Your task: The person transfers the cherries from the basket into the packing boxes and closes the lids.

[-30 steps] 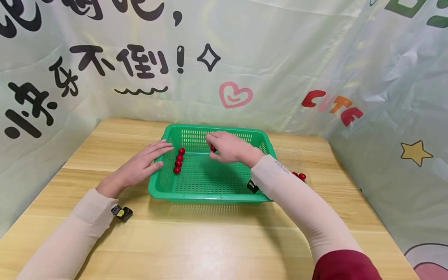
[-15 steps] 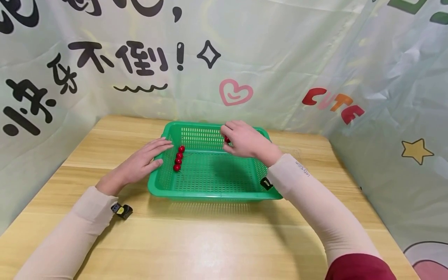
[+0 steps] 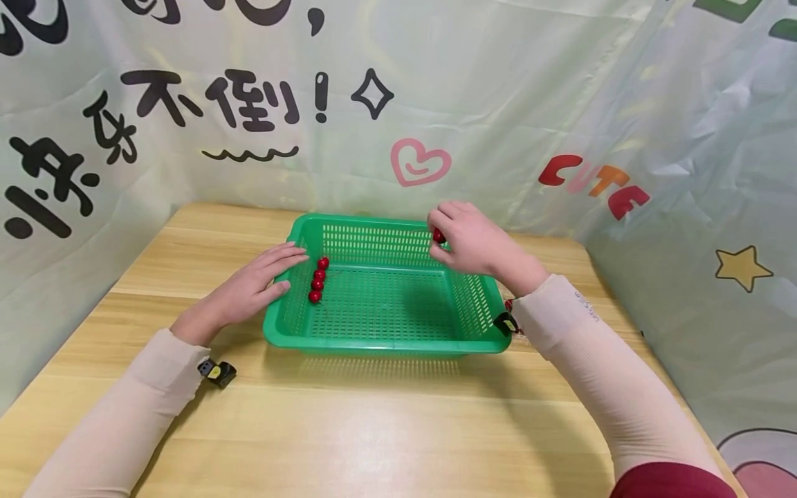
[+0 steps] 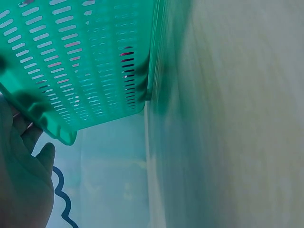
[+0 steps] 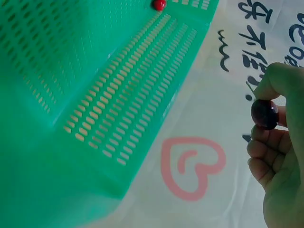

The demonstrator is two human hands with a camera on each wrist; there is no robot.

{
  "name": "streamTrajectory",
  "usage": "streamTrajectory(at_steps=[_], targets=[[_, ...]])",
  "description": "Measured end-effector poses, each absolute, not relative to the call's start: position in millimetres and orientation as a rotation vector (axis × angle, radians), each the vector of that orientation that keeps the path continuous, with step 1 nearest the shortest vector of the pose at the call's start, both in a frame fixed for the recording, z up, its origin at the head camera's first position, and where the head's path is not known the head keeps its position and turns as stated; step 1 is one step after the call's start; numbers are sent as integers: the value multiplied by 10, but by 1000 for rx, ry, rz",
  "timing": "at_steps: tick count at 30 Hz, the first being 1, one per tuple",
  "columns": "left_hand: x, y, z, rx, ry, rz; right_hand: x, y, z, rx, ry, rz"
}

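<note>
A green perforated plastic basket [image 3: 398, 346] stands on the table. Along the inside of its left wall several red cherries [image 3: 317, 284] form a row; in the right wrist view one cherry [image 5: 159, 4] shows at the top. My left hand [image 3: 243, 290] rests on the basket's left rim with fingers extended. In the left wrist view the thumb and fingertips of that hand [image 4: 26, 166] lie by the rim. Over the back right corner, my right hand [image 3: 473, 238] pinches a cherry [image 3: 438, 236] between thumb and fingers. A short stem sticks out of that dark cherry [image 5: 265, 114].
Right of the basket, a bit of red [image 3: 509, 304] shows beside the right sleeve, which hides most of what lies there. A printed cloth backdrop [image 3: 486, 124] rises behind the wooden table [image 3: 349, 429]. Black wrist cameras [image 3: 218, 373] sit at both cuffs.
My right hand has moved right with the cherry, from above the basket's middle to its back right corner. The left hand and the cherry row have stayed in place.
</note>
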State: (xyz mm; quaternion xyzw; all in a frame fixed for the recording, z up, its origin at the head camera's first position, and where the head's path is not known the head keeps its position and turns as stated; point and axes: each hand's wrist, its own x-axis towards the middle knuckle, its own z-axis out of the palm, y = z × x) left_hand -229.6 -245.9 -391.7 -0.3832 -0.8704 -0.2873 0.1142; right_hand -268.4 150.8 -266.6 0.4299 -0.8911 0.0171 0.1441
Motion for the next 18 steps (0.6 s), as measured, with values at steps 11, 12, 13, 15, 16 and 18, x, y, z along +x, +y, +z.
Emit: streamTrajectory(at_steps=[11,12,13,15,16,18], targets=[[-2286,-2461,-3913,-1116,-2565,-833,-2586,1881,-2618,1210,-2538,283],[-2285,-2462,-3915,-1116,-2562,-833,-2574,1912,-2623,1204,-2537,299],[-2283,-2462,-3917,-1119,-2561,-834,-2562,1943,-2631,1195,-2539,316],[-2287,-2461,-3924,-1121,-2556,-836,-2540,2006,-2651,1172,-2542,341],[-2288,-2462,-3926,-1122,-2555,-837,-2529,2039,-2664,1159,-2541,348],[-2291,-2462,-3926,-1123,-2555,-840,-2507,2107,-2692,1131,-2541,363]])
